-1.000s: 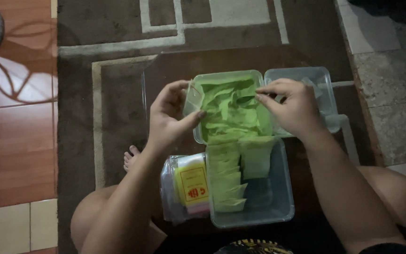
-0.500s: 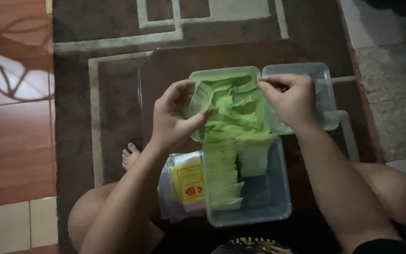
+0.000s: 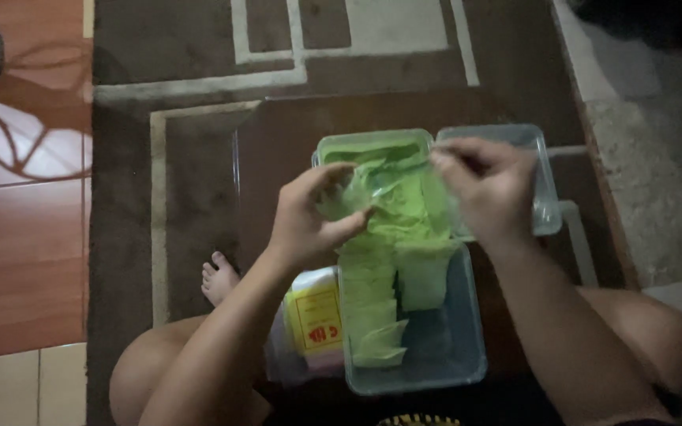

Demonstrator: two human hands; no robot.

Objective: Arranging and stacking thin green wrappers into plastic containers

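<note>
Left hand and right hand both pinch one clear bag of green powder, stretched between them over the green tray. Step, as judged: handling the bag mouth; next calls for a steady two-handed grip. Count: two clear tubs, one below the hands holding about five green packets, one lid beyond the right hand; one bag roll.

Three clear plastic containers (one holding green packets), two hands, one yellow-labelled bag.
</note>
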